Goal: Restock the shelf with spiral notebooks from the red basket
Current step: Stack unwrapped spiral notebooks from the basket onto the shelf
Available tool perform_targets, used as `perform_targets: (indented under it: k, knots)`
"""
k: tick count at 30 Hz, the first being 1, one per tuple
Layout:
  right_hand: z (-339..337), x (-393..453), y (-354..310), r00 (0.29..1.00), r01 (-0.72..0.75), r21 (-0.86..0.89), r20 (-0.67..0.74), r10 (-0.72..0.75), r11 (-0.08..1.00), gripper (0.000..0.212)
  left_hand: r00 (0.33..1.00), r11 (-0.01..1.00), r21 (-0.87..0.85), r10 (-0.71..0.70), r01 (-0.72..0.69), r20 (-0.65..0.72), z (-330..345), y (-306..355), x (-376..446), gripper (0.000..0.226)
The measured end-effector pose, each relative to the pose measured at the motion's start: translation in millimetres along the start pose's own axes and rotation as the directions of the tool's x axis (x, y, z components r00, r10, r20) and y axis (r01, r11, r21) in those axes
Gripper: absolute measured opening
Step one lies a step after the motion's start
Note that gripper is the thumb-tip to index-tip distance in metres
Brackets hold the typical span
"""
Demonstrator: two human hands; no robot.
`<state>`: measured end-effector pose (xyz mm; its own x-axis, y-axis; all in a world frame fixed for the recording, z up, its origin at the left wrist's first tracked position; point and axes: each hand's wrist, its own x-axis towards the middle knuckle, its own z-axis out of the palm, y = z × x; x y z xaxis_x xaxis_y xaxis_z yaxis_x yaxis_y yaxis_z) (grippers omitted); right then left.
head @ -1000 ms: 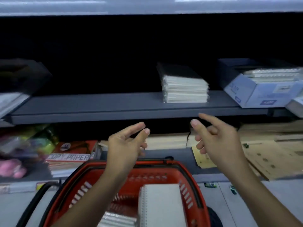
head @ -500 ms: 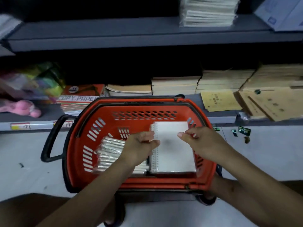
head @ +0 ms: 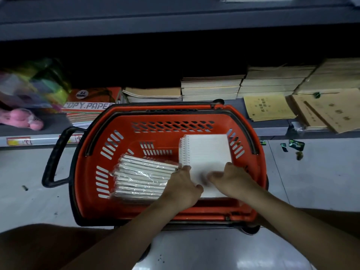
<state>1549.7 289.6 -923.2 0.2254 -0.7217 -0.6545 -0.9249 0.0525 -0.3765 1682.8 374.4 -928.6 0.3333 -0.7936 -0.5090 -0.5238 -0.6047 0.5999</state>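
Spiral notebook (head: 207, 152), white cover, spiral binding along its left edge, lying flat on top of a stack in right half of red basket (head: 251, 191). Left hand (head: 183, 189) at notebook's near-left corner, fingers curled over the spiral edge, thumb on the cover; gripping the notebook. Right hand (head: 230, 179) on near-right part of the cover, motion-blurred; grip not resolvable, cannot tell whether fingers lie flat or pinch. Both forearms entering from bottom of frame, converging over the basket's near rim.

Immediately left of left hand: shrink-wrapped pack of notebooks (head: 142, 177), lying tilted in basket's left half, touching the white stack. Basket sitting on pale floor (head: 311, 182), black handle (head: 54, 156) swung out to the left.

Beyond basket: lower shelf (head: 270, 131) with copy paper ream (head: 87, 106) at left, tan exercise book stacks (head: 212, 87) centre and right, brown envelopes (head: 268, 107) lying flat at right front. Pink plush toy (head: 21, 118) and blurred coloured packets at far left of same shelf. Upper shelf (head: 155, 18) across top of frame. Small green scraps (head: 296, 144) on floor right of basket.
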Motion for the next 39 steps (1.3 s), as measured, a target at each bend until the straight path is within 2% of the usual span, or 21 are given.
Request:
perform_targets:
  k: [2, 5, 8, 11, 13, 15, 17, 19, 21, 24, 28, 33, 39]
  knots:
    - [4, 1, 1, 1.0, -0.025, 0.055, 0.005, 0.025, 0.998, 0.066, 1.0, 1.0, -0.014, -0.018, 0.018, 0.012, 0, 4, -2, 0.068]
    - [-1, 0, -2, 0.998, -0.048, 0.141, -0.034, 0.054, 0.989, 0.066, 0.994, 0.983, -0.153, -0.104, 0.098, -0.03, -1, 5, -1, 0.065]
    - [-6, 3, 0, 0.99, -0.056, 0.22, -0.116, 0.083, 0.974, 0.06, 0.977, 0.912, -0.377, -0.203, 0.165, -0.063, -5, 3, 0, 0.044]
    - [-3, 3, 2, 0.983, -0.032, 0.351, -0.159, 0.094, 0.936, 0.037, 0.955, 0.798, -0.577, -0.28, 0.173, -0.101, -23, 4, -3, 0.025]
    - [-5, -2, -1, 0.981, -0.004, 0.541, -0.16, 0.108, 0.841, 0.022, 0.96, 0.711, -0.686, -0.272, 0.155, -0.065, -42, 6, -6, 0.026]
    - [-15, -10, -8, 0.989, 0.009, 0.742, -0.105, 0.103, 0.67, 0.017, 0.973, 0.624, -0.769, -0.232, 0.139, -0.012, -61, 10, -9, 0.018]
    - [-28, -19, -18, 0.996, 0.026, 0.864, -0.065, 0.06, 0.503, 0.023, 0.983, 0.505, -0.856, -0.184, 0.106, 0.013, -75, 15, -15, 0.017]
    - [-42, -30, -29, 0.995, 0.083, 0.921, -0.094, 0.011, 0.38, 0.019, 0.993, 0.404, -0.913, -0.12, 0.06, 0.012, -85, 22, -25, 0.019]
    - [-54, -48, -37, 0.983, 0.183, 0.923, -0.175, -0.053, 0.339, 0.015, 1.0, 0.371, -0.929, -0.007, 0.003, 0.0, -92, 28, -38, 0.029]
    - [-66, -71, -43, 0.936, 0.348, 0.9, -0.318, -0.148, 0.262, 0.027, 0.983, 0.349, -0.934, 0.186, -0.079, -0.014, -104, 38, -54, 0.044]
    - [-83, -87, -48, 0.875, 0.462, 0.869, -0.415, -0.25, 0.176, 0.041, 0.939, 0.312, -0.929, 0.331, -0.198, -0.089, -119, 55, -68, 0.049]
    - [-108, -94, -50, 0.785, 0.607, 0.782, -0.559, -0.268, 0.144, 0.059, 0.897, 0.255, -0.92, 0.406, -0.297, -0.177, -126, 72, -68, 0.057]
    - [-144, -102, -49, 0.768, 0.628, 0.771, -0.593, -0.243, 0.104, 0.057, 0.895, 0.162, -0.939, 0.384, -0.305, -0.224, -131, 110, -60, 0.056]
